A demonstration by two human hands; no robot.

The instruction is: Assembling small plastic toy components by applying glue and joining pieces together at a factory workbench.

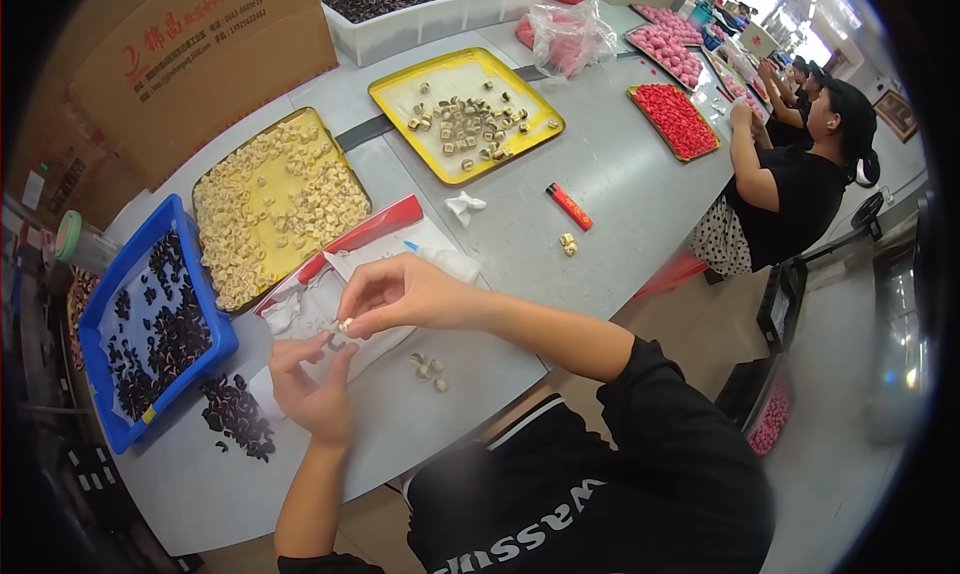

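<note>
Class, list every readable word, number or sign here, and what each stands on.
Wording isn't copied here; only its place is given.
Cardboard box: red characters, with smaller dark characters and digits.
Black shirt: large pale lettering, partly cut off below.
Red stick: yellow marks, too small to read.

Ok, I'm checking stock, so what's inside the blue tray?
Inside the blue tray are many small black pieces, some showing pink, scattered on a white liner. The tray's floor can't be seen; the liner covers it.
</note>
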